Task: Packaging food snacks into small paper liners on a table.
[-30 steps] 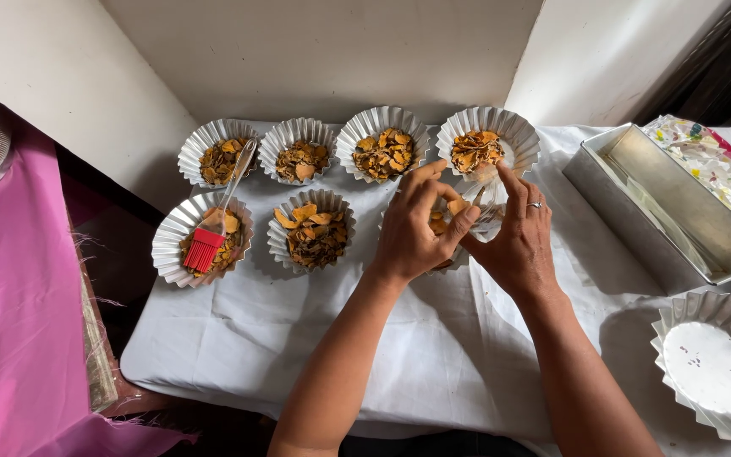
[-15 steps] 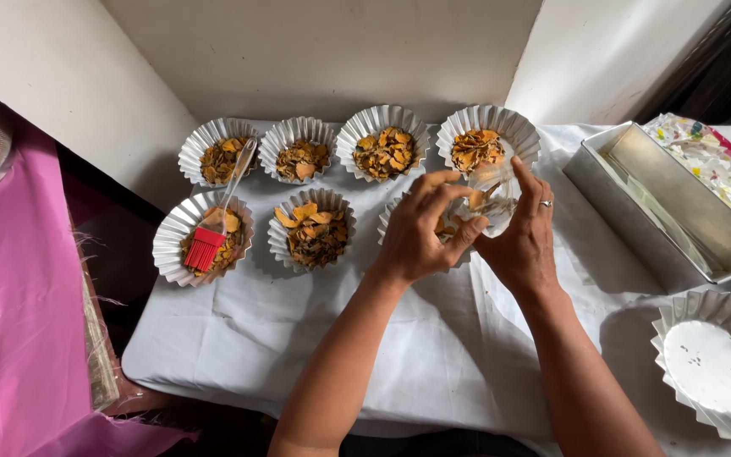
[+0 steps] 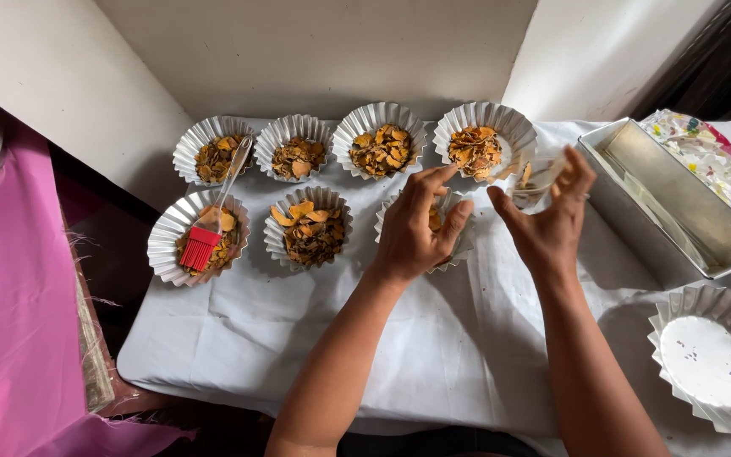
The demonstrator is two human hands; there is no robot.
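White cloth [image 3: 433,355] covers the table; long metal loaf tin [image 3: 678,203] at right. Six fluted foil cups hold orange flakes; a seventh [image 3: 454,241] sits under the left hand [image 3: 412,233], fingers curled over it, grip unclear. Right hand [image 3: 547,224] pinches a small clear cup [image 3: 535,178] of flakes. Empty cup stack [image 3: 712,360] remains unfilled. Red brush [image 3: 205,241] rests in the near-left cup.

One head-worn camera looks steeply down, close over the white-clothed table [image 3: 239,338], wall along the frame's top.
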